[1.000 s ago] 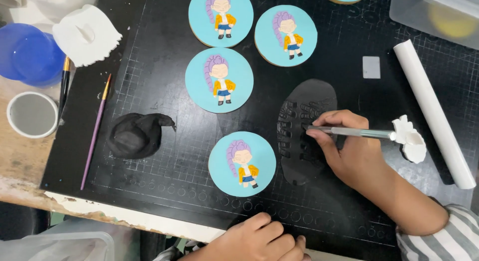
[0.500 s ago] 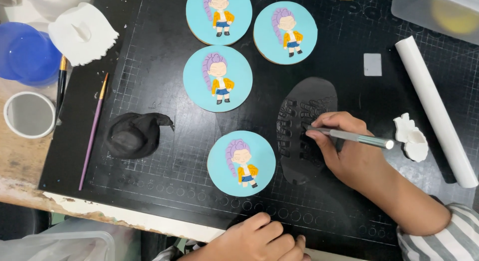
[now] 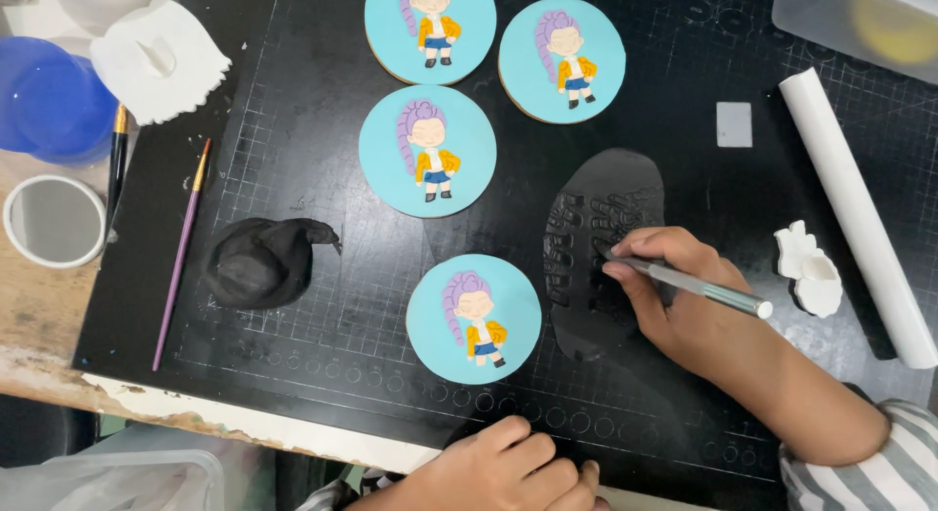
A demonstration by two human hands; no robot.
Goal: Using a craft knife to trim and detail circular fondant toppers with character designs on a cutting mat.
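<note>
1. The right hand (image 3: 684, 296), right of centre in the frame, has its fingers pinched shut around a thin silver tool (image 3: 699, 284), whose tip rests on a flat sheet of black fondant (image 3: 586, 306).
2. That sheet lies on the black cutting mat (image 3: 293, 110), stretching from mid-frame down toward the lower centre, with rows of small cut shapes along its left half.
3. Its left edge sits just beside a round blue cookie (image 3: 474, 319) showing a purple-haired figure; only a narrow strip of mat separates them.
4. The left hand (image 3: 498, 472) rests curled at the mat's bottom edge, fingers folded in, holding nothing that can be seen.
5. A white roller (image 3: 855, 213) runs diagonally along the right side, with a small white cutter (image 3: 809, 269) between it and the right hand.
6. A black fondant lump (image 3: 259, 265) sits left of centre; open mat lies above it.
</note>
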